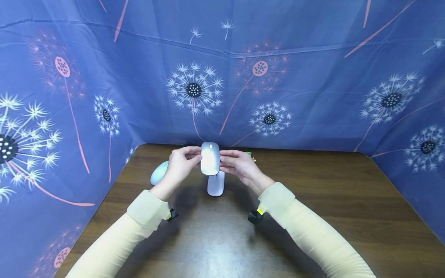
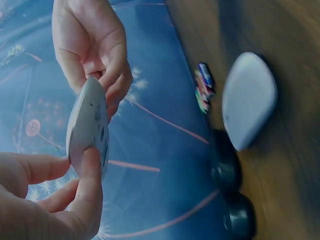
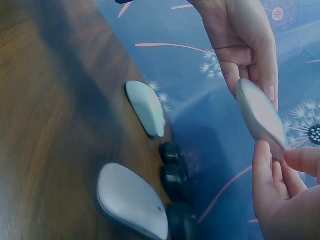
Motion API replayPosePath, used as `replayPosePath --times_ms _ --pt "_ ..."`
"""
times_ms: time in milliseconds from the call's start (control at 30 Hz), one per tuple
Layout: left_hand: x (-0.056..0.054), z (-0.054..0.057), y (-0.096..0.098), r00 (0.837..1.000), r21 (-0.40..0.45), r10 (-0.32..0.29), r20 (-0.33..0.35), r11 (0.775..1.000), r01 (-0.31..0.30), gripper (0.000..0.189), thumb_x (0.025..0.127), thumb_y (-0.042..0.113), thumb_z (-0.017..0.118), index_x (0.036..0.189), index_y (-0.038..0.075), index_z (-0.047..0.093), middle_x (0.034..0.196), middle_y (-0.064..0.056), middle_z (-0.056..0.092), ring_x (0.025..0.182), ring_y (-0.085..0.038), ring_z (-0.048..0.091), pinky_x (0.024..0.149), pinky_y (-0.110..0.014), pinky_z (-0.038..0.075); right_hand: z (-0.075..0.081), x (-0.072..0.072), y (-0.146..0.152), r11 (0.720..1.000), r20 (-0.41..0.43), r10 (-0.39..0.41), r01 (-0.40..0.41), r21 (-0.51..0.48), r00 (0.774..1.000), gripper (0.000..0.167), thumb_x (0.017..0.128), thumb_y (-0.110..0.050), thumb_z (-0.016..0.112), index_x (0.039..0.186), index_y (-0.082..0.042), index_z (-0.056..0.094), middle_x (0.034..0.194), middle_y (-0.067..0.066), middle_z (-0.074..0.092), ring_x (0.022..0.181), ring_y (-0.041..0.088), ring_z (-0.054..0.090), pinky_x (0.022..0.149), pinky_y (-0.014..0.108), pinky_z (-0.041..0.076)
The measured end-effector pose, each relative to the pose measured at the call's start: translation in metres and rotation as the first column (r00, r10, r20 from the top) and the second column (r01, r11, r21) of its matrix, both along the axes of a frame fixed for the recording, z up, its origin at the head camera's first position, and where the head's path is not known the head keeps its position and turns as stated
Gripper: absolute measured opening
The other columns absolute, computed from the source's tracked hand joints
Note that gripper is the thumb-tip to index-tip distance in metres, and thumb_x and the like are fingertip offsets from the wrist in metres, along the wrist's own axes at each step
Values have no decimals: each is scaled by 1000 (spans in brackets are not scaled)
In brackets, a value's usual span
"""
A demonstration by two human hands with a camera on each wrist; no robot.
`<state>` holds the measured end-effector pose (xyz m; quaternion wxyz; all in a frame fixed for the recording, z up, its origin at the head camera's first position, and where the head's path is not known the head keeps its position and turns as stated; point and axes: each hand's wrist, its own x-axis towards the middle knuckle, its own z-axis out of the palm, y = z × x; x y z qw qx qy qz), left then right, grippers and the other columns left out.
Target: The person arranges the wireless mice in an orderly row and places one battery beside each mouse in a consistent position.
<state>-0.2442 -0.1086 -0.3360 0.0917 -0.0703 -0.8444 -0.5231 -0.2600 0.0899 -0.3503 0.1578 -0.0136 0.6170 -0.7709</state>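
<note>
A white computer mouse [image 1: 210,158] is held up above the table, its top and scroll wheel facing the head camera. My left hand [image 1: 181,161] pinches its left edge between thumb and fingers. At the opposite edge, my right hand [image 1: 240,164] grips it the same way. The left wrist view shows the held mouse [image 2: 89,127] edge-on, with part of its underside visible. Below it on the table lies a second white mouse [image 1: 216,185], partly hidden by the held one. A pale mint mouse [image 1: 158,173] rests beside my left wrist.
Dark rounded objects [image 2: 227,160] stand along the table's back edge, behind the mice. Small colourful cylinders, which look like batteries [image 2: 205,75], lie near that edge, mostly hidden by my right hand in the head view. A blue dandelion-print cloth [image 1: 302,77] hangs behind the wooden table [image 1: 330,200].
</note>
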Motion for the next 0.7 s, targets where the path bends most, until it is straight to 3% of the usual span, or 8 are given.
replayPosePath --times_ms 200,367,533,700 --pt "-2 5 19 996 130 -85 31 988 81 27 85 3 65 112 -2 66 100 -18 69 86 -23 68 65 -28 57 7 5 22 1000 -26 -11 11 2 1000 39 92 1 56 128 10 48 87 5 65 78 14 64 74 28 57" --pt "-3 5 34 992 145 -121 34 983 115 28 84 2 67 112 -2 66 100 -16 69 87 -22 68 67 -28 57 9 9 41 1000 -38 -15 15 17 999 41 92 0 56 131 9 45 89 3 66 79 14 64 75 28 57" --pt "-3 2 49 980 266 -184 77 951 158 30 84 -1 66 114 -5 64 102 -19 67 85 -23 67 68 -34 58 10 12 58 999 -35 -16 17 42 999 46 92 -2 56 135 9 42 92 0 67 81 14 64 75 27 56" --pt "-4 -5 62 973 316 -211 93 933 172 30 84 -2 65 115 -5 64 102 -19 67 84 -21 67 70 -36 58 8 16 73 998 -35 -12 14 64 999 48 93 -2 56 136 10 40 93 1 66 83 14 64 79 28 56"
